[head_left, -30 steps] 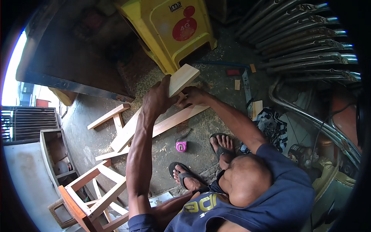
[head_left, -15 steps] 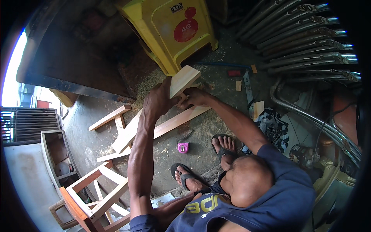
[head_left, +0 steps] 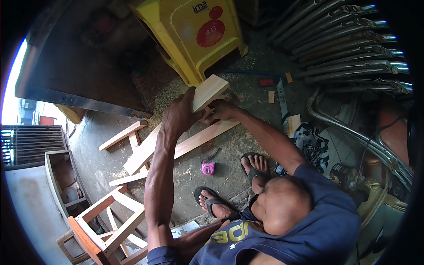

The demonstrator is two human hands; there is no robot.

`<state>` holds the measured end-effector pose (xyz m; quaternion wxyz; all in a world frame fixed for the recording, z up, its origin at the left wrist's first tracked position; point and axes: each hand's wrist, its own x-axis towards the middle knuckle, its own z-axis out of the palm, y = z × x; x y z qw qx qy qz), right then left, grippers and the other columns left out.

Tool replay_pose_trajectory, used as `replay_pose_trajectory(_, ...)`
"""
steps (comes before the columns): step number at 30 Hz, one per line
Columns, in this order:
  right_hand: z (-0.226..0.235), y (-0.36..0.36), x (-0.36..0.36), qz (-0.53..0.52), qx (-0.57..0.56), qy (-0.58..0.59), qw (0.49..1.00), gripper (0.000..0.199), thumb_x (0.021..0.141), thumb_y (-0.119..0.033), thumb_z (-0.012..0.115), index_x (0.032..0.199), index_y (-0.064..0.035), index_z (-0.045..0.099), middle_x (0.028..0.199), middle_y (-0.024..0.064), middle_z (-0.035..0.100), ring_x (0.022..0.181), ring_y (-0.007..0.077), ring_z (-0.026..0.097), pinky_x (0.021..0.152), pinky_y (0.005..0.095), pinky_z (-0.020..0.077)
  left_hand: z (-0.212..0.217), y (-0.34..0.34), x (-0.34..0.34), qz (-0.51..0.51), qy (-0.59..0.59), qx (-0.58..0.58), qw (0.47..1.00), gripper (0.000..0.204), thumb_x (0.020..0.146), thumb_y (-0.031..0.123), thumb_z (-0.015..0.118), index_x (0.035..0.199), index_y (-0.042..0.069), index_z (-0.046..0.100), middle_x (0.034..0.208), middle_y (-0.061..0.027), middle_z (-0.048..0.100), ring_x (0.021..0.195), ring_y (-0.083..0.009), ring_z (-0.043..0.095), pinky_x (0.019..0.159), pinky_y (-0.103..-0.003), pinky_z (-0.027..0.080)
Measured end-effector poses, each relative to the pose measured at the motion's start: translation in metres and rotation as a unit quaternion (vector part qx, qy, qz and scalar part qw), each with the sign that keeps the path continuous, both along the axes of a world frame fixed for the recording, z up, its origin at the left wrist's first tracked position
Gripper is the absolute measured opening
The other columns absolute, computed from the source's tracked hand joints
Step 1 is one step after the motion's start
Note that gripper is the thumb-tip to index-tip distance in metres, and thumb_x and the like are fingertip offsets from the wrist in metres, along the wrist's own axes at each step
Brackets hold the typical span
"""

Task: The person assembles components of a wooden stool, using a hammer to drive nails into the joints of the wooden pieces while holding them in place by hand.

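**Gripping a pale board [head_left: 210, 92] Close to a Yellow Stool [head_left: 190, 47]**

Holding the board on a slant with the left hand [head_left: 177, 115], with fingers wrapped over its edge. Reaching in with the right hand [head_left: 224, 110] just beside the board's lower edge, with fingers curled; impossible to tell whether pinching anything, with the tips hidden. Running from just in front of the stool toward the lower left, hidden midway by the left hand and wrist.

Hemmed in at the upper end by the stool; too close in view to tell touching from apart. Bordered at upper left by a dark wooden cabinet [head_left: 84, 66], with shavings [head_left: 165, 95] strewn near its corner. Slanting more gently below the hands: a long plank [head_left: 205, 139], partly covered by the left forearm. To the left, two joined strips of wood [head_left: 121, 136]; lower down, a wooden frame [head_left: 126, 226].

On the floor before the sandalled feet [head_left: 214, 204], a pink tape measure [head_left: 208, 168]. Off to the right, a metal ruler [head_left: 282, 99], small wood offcuts [head_left: 271, 96], a crumpled black-and-white cloth [head_left: 311, 143] and stacked metal tubes [head_left: 349, 51].
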<state>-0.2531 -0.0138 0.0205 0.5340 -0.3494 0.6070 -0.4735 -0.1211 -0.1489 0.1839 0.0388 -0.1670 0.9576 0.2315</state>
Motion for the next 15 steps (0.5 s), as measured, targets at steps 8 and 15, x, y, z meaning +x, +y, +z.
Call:
replay_pose_trajectory(8, -0.029, 0.026, 0.013, -0.024, -0.069, 0.425, 0.902, 0.068, 0.079, -0.029, 0.081, 0.139, -0.0037, 0.058, 0.135, 0.0239, 0.06, 0.124, 0.042, 0.059, 0.106, 0.0485, 0.0471, -0.009, 0.013, -0.003, -0.034, 0.019, -0.044, 0.998, 0.074, 0.082, 0.03, 0.081, 0.146, 0.014, 0.047, 0.114, -0.0251, 0.072, 0.1, -0.0462, 0.071, 0.084, -0.054, 0.057)
replay_pose_trajectory(15, 0.018, 0.261, 0.041, -0.362, -0.034, 0.322, 0.874, 0.036, 0.096, -0.012, 0.072, 0.13, -0.0051, 0.064, 0.108, 0.0121, 0.073, 0.097, 0.0171, 0.071, 0.084, 0.0325, 0.0585, 0.002, 0.032, -0.008, -0.014, -0.04, -0.066, 0.997, 0.079, 0.083, 0.029, 0.082, 0.15, 0.016, 0.043, 0.12, -0.0233, 0.071, 0.107, -0.0472, 0.069, 0.089, -0.054, 0.057)
